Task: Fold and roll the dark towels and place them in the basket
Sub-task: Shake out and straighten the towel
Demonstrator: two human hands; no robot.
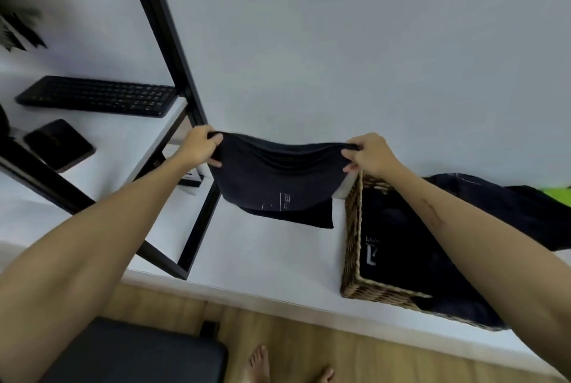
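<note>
Both forearms reach in from the lower corners of the frame. At centre, the left hand [199, 146] and right hand [369, 152] each pinch a top corner of a dark towel [275, 178], fingers closed on the cloth, which sags between them above the white surface [262, 252]. Lower right, a wicker basket [352, 234] holds another dark towel [398, 246].

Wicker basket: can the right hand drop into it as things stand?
Probably yes. The right hand hovers just over the woven wicker basket at its far corner, with its open top unobstructed. But it is pinching the dark towel together with the left hand, so it isn't free.
</note>
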